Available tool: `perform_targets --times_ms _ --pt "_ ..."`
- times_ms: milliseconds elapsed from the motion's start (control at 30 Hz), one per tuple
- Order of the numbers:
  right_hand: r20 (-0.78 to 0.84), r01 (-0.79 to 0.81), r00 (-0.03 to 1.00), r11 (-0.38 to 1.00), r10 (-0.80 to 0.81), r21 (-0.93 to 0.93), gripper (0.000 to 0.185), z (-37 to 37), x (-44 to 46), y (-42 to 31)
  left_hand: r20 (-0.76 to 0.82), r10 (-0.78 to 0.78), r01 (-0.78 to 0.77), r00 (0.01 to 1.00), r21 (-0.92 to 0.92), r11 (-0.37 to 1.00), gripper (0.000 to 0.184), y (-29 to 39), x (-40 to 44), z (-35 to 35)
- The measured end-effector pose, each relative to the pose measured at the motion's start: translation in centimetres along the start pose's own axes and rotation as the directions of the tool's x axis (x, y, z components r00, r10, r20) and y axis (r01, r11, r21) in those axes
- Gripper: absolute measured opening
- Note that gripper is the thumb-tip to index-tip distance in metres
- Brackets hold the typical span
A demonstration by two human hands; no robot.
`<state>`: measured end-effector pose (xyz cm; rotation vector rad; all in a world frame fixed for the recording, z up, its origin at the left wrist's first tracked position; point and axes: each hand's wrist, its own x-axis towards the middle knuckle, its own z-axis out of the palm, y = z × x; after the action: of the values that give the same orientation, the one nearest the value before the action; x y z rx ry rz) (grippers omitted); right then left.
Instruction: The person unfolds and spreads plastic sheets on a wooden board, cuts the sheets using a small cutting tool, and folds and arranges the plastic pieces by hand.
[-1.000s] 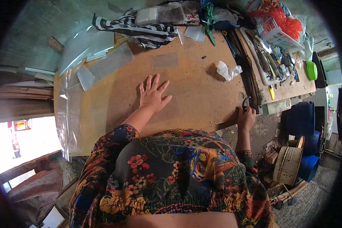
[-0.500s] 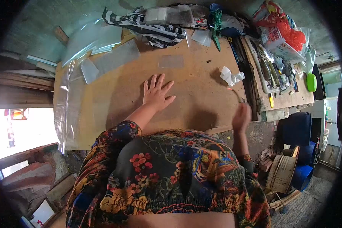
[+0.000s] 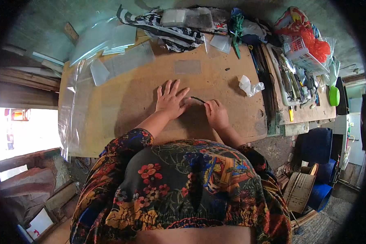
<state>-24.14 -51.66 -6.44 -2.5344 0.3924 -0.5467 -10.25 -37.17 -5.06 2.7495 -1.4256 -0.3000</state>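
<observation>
My left hand (image 3: 171, 100) lies flat on the wooden board (image 3: 215, 81), fingers spread; whether a clear sheet is under the palm I cannot tell. To its right, my right hand (image 3: 217, 114) is closed in a pinch around a thin dark stick-like tool (image 3: 198, 99). The far end of that tool points left, close to my left thumb. Beyond my fingers sits a small clear rectangular pane (image 3: 187, 66). A crumpled white tissue (image 3: 250, 86) rests on the board to the right of both hands.
Clear sheets (image 3: 130, 57) and stacked panes (image 3: 95, 42) occupy the back left. Black-and-white striped cloth (image 3: 150, 24) lies along the back. At right stand a tray of tools (image 3: 284, 75), a white basket (image 3: 303, 53) and a green object (image 3: 334, 96). Blue barrels (image 3: 319, 142) are on the floor.
My right hand has swung in from the board's right edge, bringing the thin tool beside my left hand. My left hand stays flat on the board. The view has shifted slightly.
</observation>
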Motion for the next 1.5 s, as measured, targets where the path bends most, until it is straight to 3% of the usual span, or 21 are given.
perform_targets --times_ms 400,600,700,800,867,900,967,1100,1167,1200,1267,1300,1367,1500 --pt "0.012 0.031 0.999 0.999 -0.031 0.005 0.013 0.0 0.1 -0.1 -0.007 0.01 -0.01 1.0 0.007 1.0 0.061 -0.1 0.0 0.3" --pt "0.026 -0.035 0.999 0.999 0.035 -0.013 0.014 0.1 0.0 -0.2 0.025 0.01 -0.01 1.0 0.01 1.0 0.062 -0.1 0.0 -0.2" --pt "0.01 -0.035 0.999 0.999 0.035 0.015 0.013 0.3 0.0 0.2 0.01 0.024 -0.024 1.0 0.003 1.0 0.062 -0.2 -0.1 0.0" --pt "-0.107 -0.011 0.994 0.998 0.017 0.062 0.012 -0.2 -0.1 0.6 0.026 0.024 -0.025 0.999 0.051 0.998 0.06 -0.1 -0.1 -0.3" --pt "-0.219 -0.221 0.941 0.959 0.258 0.179 0.011 -0.1 -0.8 1.8 0.029 0.028 -0.029 0.999 0.041 0.999 0.061 -0.1 -0.1 -0.4" --pt "-0.222 -0.221 0.94 0.959 0.258 0.179 0.011 -0.7 -1.1 2.1 0.028 0.03 -0.031 0.999 0.043 0.999 0.061 0.0 -0.1 -0.3" --pt "-0.208 -0.432 0.774 0.738 0.599 0.519 0.014 -2.2 -1.8 2.8 -0.017 0.037 -0.036 0.999 0.03 0.999 0.06 -0.1 -0.2 0.2" --pt "-0.294 -0.416 0.699 0.705 0.652 0.575 0.019 -3.3 -5.3 6.6 -0.084 0.054 -0.052 0.995 0.023 0.998 0.058 -0.5 -0.3 1.3" --pt "-0.486 -0.286 0.697 0.826 0.527 0.486 0.014 -3.2 -7.1 7.8 -0.252 0.08 -0.083 0.964 -0.003 0.997 0.055 -0.7 -0.8 1.3" --pt "-0.489 -0.284 0.692 0.823 0.531 0.492 0.014 -3.5 -7.7 7.6 -0.251 0.085 -0.086 0.964 0.005 0.996 0.055 -0.6 -1.1 0.9" --pt "-0.549 -0.301 0.783 0.951 0.291 0.074 0.012 -4.5 -8.6 6.8 -0.2 0.2 -0.2 0.959 0.02 0.98 0.053 -0.4 -1.6 -0.4" --pt "-0.556 -0.302 0.778 0.95 0.294 0.08 0.012 -4.7 -8.9 6.7 -0.201 0.206 -0.204 0.958 0.029 0.979 0.053 -0.3 -1.5 -0.5" --pt "-0.532 -0.153 0.844 0.981 0.067 -0.119 0.018 -4.8 -9.2 6.6 -0.097 0.245 -0.244 0.965 0.023 0.969 0.05 0.0 -1.3 -0.7" --pt "-0.412 -0.129 0.909 0.983 0.064 -0.131 0.022 -4.4 -10.0 7.1 -0.125 0.309 -0.304 0.943 0.054 0.951 0.045 -0.3 -0.3 -0.7"
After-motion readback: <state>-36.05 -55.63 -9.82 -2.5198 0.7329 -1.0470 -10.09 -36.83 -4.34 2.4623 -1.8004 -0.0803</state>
